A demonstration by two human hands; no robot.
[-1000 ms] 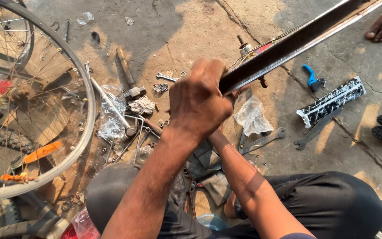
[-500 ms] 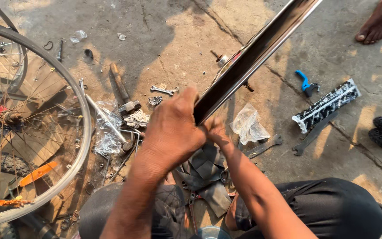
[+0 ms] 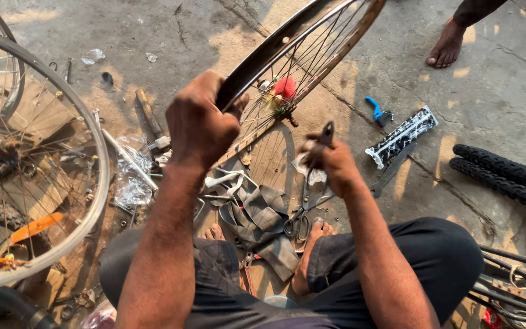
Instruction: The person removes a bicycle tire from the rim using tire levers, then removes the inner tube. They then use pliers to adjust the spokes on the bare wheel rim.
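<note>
Gripping the near edge of a spoked bicycle wheel (image 3: 302, 64): left hand (image 3: 201, 125), fist clenched over the dark rim at about 7 o'clock of the wheel. Wheel held on edge, tilted, long line of the rim running from the fist toward 1 o'clock and out of the top of the view. Hub just beyond the fist toward 2 o'clock, dressed with a red and yellow tuft (image 3: 281, 91). Rim dark and worn on the outer face, tan on the far side; thin steel spokes, no tyre fitted.

Right hand (image 3: 330, 161) at 4 o'clock from the hub, below the lower rim, closed round a slim dark tool (image 3: 327, 131) pointing up toward 12 o'clock at the spokes; kind of tool not clear. Left hand on the rim itself, right hand close under it, not touching it as far as can be told.

On the ground between the bare feet: folded inner tube (image 3: 263, 213), scissors (image 3: 302, 213). At 3 o'clock: chequered grip (image 3: 403, 137), blue lever (image 3: 374, 109), black tyre (image 3: 506, 176). At 9 o'clock: second wheel (image 3: 89, 176).
</note>
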